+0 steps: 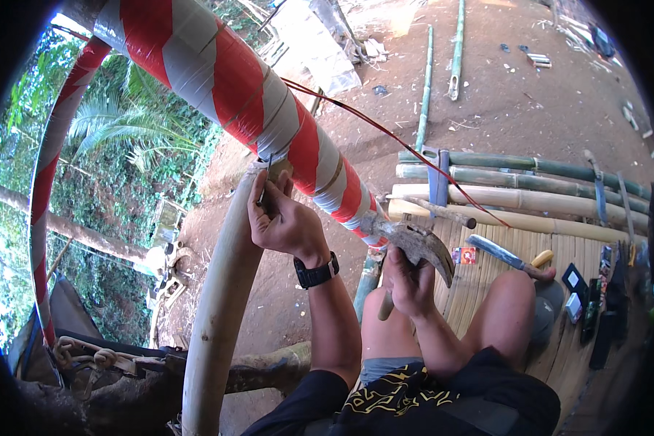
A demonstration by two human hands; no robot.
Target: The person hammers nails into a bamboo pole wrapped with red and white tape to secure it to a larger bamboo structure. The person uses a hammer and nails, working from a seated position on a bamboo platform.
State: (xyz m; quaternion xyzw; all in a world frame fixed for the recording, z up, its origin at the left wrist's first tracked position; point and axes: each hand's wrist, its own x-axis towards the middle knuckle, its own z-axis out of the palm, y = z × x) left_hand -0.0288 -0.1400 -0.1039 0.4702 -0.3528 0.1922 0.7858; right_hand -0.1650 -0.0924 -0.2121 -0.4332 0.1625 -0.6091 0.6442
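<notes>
My left hand (287, 221), with a black watch on its wrist, pinches a thin dark nail (269, 164). It is raised to where the top end of a pale bamboo pole (221, 312) meets a thick pole (243, 94) wrapped in red and white tape. My right hand (411, 282) is closed around a claw hammer (418, 241), low in front of my knees. The hammer's worn metal head lies near the lower end of the taped pole, its curved claw pointing right. Part of its handle is hidden by the fingers.
A slatted bamboo platform (479, 291) lies under my legs, holding a machete (505, 254) and several small items. Bamboo rails (530, 187) edge it. A thin red-brown strip (392, 134) stretches across from the taped pole. A curved taped hoop (42, 196) stands left; beyond are dirt ground and greenery.
</notes>
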